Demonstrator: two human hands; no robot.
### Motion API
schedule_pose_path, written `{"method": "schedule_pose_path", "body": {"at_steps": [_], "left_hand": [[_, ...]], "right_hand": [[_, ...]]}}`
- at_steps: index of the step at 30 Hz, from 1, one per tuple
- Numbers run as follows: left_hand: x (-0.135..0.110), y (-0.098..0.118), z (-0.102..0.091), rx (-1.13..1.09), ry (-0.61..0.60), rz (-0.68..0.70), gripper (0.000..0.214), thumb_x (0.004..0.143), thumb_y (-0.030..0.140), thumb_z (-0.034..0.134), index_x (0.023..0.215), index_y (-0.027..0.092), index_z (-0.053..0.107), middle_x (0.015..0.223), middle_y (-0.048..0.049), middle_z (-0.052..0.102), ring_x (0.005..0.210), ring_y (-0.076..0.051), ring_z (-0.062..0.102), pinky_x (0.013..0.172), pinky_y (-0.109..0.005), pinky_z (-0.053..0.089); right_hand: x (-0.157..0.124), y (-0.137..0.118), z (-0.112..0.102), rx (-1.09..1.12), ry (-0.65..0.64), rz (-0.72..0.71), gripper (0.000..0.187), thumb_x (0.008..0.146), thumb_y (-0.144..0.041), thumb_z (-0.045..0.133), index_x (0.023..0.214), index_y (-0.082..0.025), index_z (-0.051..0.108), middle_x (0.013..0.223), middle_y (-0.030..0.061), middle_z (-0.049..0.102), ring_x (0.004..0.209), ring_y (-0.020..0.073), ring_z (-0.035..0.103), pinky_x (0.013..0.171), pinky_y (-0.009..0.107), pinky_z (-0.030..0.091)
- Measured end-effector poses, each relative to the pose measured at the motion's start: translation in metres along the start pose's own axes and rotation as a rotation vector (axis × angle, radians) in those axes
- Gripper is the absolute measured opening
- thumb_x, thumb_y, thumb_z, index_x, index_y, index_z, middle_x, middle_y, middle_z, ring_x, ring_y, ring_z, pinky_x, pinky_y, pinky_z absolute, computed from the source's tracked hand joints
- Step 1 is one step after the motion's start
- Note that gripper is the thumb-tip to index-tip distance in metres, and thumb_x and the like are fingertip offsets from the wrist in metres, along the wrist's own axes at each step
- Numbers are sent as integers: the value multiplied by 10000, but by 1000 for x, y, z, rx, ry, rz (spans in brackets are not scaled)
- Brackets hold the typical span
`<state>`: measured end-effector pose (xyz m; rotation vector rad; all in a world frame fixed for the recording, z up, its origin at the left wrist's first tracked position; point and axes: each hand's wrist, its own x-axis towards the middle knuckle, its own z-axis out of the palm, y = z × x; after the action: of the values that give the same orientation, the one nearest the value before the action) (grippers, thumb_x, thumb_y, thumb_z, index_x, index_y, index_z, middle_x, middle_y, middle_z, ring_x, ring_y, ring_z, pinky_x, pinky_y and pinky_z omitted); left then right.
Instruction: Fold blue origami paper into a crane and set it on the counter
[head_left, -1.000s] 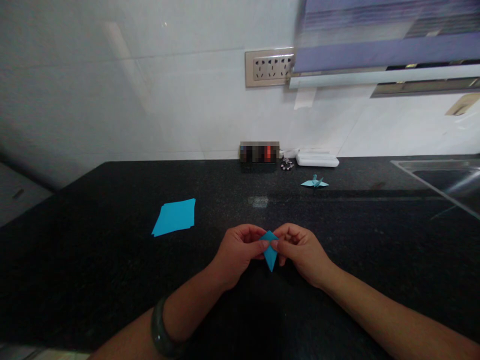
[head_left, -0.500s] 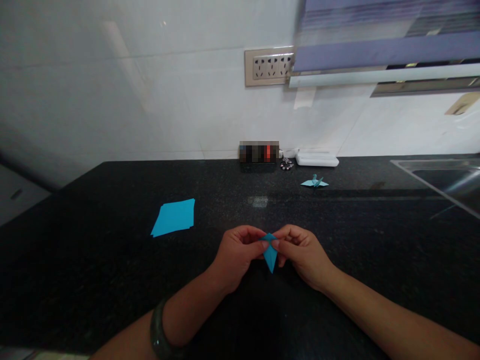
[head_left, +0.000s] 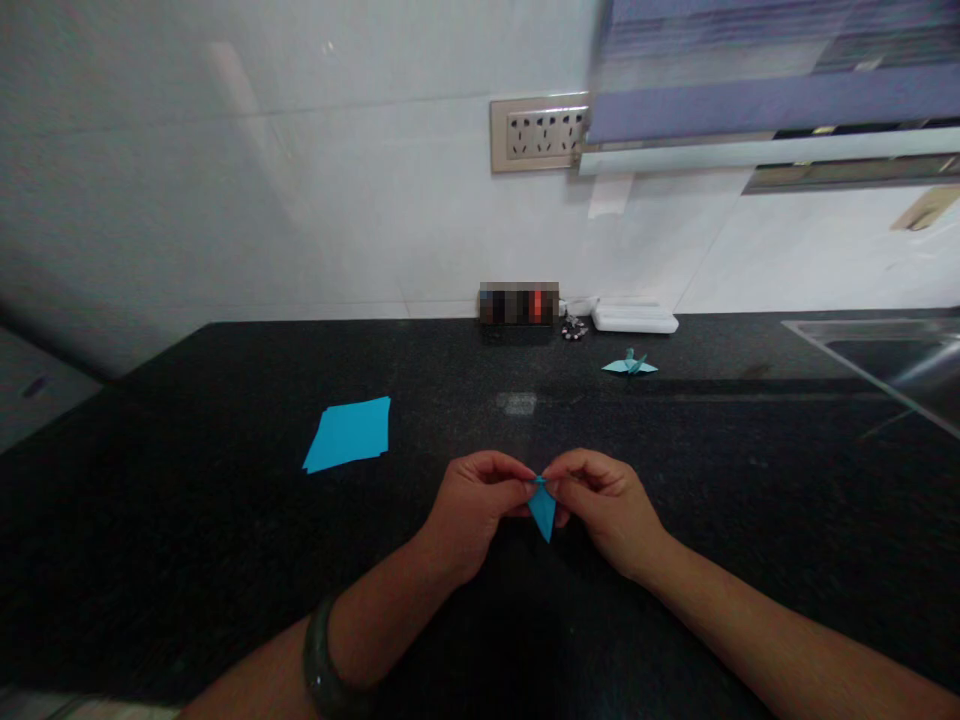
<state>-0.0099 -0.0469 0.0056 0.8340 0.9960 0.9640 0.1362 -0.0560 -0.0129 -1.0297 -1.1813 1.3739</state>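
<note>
A small folded sheet of blue origami paper (head_left: 543, 515) is held between both hands above the dark counter, its long point aimed down toward me. My left hand (head_left: 476, 505) pinches its upper left edge with thumb and forefinger. On the upper right edge, my right hand (head_left: 600, 495) pinches in the same way, the fingertips of both hands nearly meeting. The fingers cover part of the paper's top. A finished light-blue paper crane (head_left: 630, 366) stands farther back to the right. To the left lies a stack of blue paper sheets (head_left: 349, 435).
Along the wall are a blurred-out box (head_left: 518, 304), a beaded string (head_left: 574, 328) and a white case (head_left: 634, 318). A sink (head_left: 892, 360) is set into the black counter (head_left: 225, 560) at right. Wall sockets (head_left: 538, 134) sit above, beside a purple-striped hanging panel (head_left: 772, 80).
The top corner of the folded paper, which stuck up above the fingertips, now appears bent down and flattened between them. Both hands have stayed almost in place.
</note>
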Motion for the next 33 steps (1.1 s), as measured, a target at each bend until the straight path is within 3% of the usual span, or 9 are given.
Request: {"method": "schedule_pose_path", "body": {"at_steps": [5,8,11,15,17,20,22,25,33], "left_hand": [[-1,4,-2,-79,-63,-49,193,590,133,693,765,129,612,670,-19,662,616,-140,624,625,-280,493],[-1,7,-4,-63,-104,-108,239,664,232,652,879,135,616,723,-42,671,639,-137,625,612,-262,480],[-1,7,-6,33,-136,-159,270,711,366,598,777,107,631,685,-62,662,609,-131,612,561,-233,453],[-1,7,-5,181,-82,-111,265,633,358,678,717,109,637,660,-41,648,604,-119,590,576,-233,443],[-2,7,-4,231,-45,-70,265,625,342,686,737,105,648,669,-44,650,604,-115,577,592,-240,444],[-1,6,-3,293,-7,7,268,646,333,668,778,100,661,681,-52,654,612,-114,566,596,-238,436],[-1,6,-3,325,-2,53,267,650,333,663,786,103,667,672,-48,653,602,-113,556,581,-233,427],[0,5,-4,359,-1,94,244,649,320,665,767,107,673,653,-40,648,588,-109,543,563,-225,414],[-2,2,-3,418,9,115,168,659,272,657,744,128,682,659,-30,660,584,-105,547,567,-219,416]], "right_hand": [[0,-1,-4,-96,-13,-93,38,707,-180,591,721,-185,626,603,-18,584,474,71,511,449,198,411],[1,-1,-7,-171,-8,-188,71,734,-157,555,742,-191,618,641,-8,577,524,86,521,473,211,425],[0,-3,-10,-329,-35,-349,128,749,-113,522,753,-195,620,673,5,573,584,104,529,513,231,431],[-2,-7,-13,-525,-145,-544,163,766,-89,498,793,-193,620,727,24,587,657,120,550,590,258,439],[-3,-8,-13,-545,-146,-520,148,783,-119,494,839,-191,611,763,34,586,686,127,555,604,262,443],[-4,-7,-12,-506,-69,-316,151,810,-224,505,939,-184,573,743,31,576,646,124,545,559,248,445],[-2,-6,-11,-518,-56,-225,160,808,-288,519,902,-175,581,707,24,562,607,118,524,527,237,432],[0,-8,-11,-570,-108,-225,170,809,-308,518,783,-166,608,697,27,549,615,115,510,536,234,420],[0,-13,-13,-511,-138,-208,187,818,-297,501,727,-163,595,654,3,531,549,91,496,507,221,402]]}}
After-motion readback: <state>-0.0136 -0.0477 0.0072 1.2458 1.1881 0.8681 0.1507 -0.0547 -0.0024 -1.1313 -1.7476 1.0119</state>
